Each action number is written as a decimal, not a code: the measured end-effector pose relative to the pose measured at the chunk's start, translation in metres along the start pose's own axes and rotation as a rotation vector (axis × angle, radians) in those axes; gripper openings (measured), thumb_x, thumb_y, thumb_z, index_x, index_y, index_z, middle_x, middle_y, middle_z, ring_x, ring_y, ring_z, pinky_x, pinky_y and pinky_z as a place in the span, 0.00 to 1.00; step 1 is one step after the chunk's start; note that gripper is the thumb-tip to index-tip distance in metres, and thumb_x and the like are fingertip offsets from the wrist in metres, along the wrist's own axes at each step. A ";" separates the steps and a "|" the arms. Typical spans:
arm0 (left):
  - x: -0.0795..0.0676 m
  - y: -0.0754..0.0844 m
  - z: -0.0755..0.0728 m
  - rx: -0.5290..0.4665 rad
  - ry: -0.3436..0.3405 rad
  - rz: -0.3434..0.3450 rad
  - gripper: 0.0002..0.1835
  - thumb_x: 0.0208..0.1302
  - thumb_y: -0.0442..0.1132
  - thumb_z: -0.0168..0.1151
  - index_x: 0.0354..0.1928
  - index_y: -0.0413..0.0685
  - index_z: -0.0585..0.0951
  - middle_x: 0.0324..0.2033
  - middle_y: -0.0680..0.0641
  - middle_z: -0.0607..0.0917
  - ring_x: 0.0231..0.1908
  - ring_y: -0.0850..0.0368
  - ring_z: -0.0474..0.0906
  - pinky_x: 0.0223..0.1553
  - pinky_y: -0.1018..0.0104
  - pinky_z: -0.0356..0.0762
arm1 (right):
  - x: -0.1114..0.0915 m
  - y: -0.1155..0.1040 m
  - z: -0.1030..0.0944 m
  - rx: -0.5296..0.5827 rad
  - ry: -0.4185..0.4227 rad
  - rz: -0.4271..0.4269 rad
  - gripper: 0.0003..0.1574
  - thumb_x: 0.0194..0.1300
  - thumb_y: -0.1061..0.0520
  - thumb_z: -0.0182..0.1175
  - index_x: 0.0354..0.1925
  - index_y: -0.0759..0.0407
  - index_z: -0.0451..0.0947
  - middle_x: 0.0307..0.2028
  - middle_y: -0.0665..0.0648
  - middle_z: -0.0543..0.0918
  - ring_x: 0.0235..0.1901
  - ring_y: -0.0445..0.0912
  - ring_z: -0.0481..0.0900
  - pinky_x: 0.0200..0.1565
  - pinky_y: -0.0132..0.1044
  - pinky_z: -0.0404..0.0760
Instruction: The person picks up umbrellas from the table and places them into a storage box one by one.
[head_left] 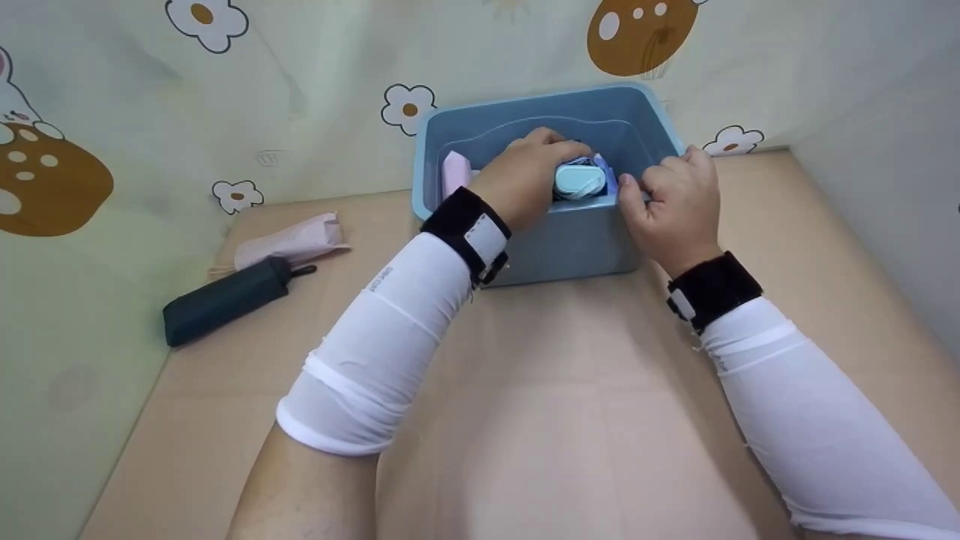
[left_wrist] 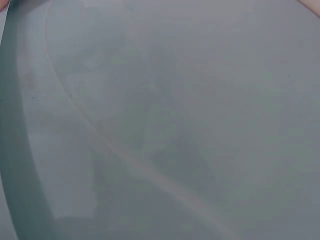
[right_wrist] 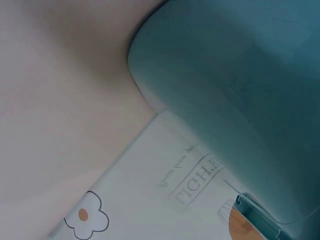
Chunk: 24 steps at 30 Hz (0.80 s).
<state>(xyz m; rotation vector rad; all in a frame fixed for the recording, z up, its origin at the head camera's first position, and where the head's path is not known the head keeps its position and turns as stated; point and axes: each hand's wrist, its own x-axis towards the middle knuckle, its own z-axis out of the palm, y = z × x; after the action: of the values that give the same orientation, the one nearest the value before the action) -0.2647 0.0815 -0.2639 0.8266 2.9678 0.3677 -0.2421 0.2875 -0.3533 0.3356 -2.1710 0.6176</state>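
Note:
A blue plastic bin (head_left: 585, 244) stands against the patterned wall; in the right wrist view the outside of the bin (right_wrist: 225, 90) fills the upper right. My left hand (head_left: 521, 176) reaches over its front rim, with fingertips bent down among the contents and partly hidden. Beside those fingers lies a turquoise rounded item with a strap (head_left: 579, 181), next to a blue-purple packet (head_left: 606, 174). A pink packet (head_left: 455, 172) stands at the bin's left inside. My right hand (head_left: 679, 202) grips the rim at the front right corner. I cannot tell whether my left hand holds anything.
On the tan tabletop (head_left: 540, 397) to the left lie a dark folded umbrella (head_left: 225, 300) and a pale pink wrapped packet (head_left: 292, 241). A wall covering with flowers (head_left: 322, 127) rises behind and at the left; a plain pale wall (head_left: 885, 150) bounds the right.

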 end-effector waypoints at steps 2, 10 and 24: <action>-0.001 0.000 0.000 0.000 0.016 -0.017 0.31 0.81 0.33 0.50 0.74 0.80 0.72 0.66 0.48 0.75 0.61 0.53 0.73 0.60 0.62 0.78 | 0.000 0.000 0.000 0.003 0.004 -0.004 0.34 0.70 0.49 0.53 0.11 0.66 0.67 0.14 0.64 0.66 0.21 0.60 0.67 0.68 0.66 0.68; -0.001 -0.004 0.001 -0.024 0.010 -0.015 0.31 0.80 0.33 0.52 0.72 0.80 0.74 0.50 0.46 0.77 0.40 0.53 0.76 0.36 0.65 0.73 | 0.000 0.000 0.000 0.001 -0.006 -0.001 0.34 0.71 0.49 0.53 0.11 0.65 0.67 0.14 0.64 0.66 0.22 0.60 0.67 0.69 0.66 0.67; 0.003 -0.007 0.009 -0.061 -0.113 -0.010 0.30 0.80 0.65 0.38 0.76 0.68 0.72 0.74 0.42 0.69 0.65 0.50 0.73 0.67 0.52 0.76 | 0.001 0.002 0.001 -0.004 0.013 -0.023 0.36 0.73 0.46 0.50 0.12 0.66 0.68 0.13 0.64 0.67 0.19 0.59 0.65 0.61 0.64 0.72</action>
<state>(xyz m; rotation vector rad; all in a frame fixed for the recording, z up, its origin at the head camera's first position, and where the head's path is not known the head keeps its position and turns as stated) -0.2698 0.0796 -0.2744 0.7982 2.8411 0.3945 -0.2441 0.2890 -0.3541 0.3531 -2.1533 0.6008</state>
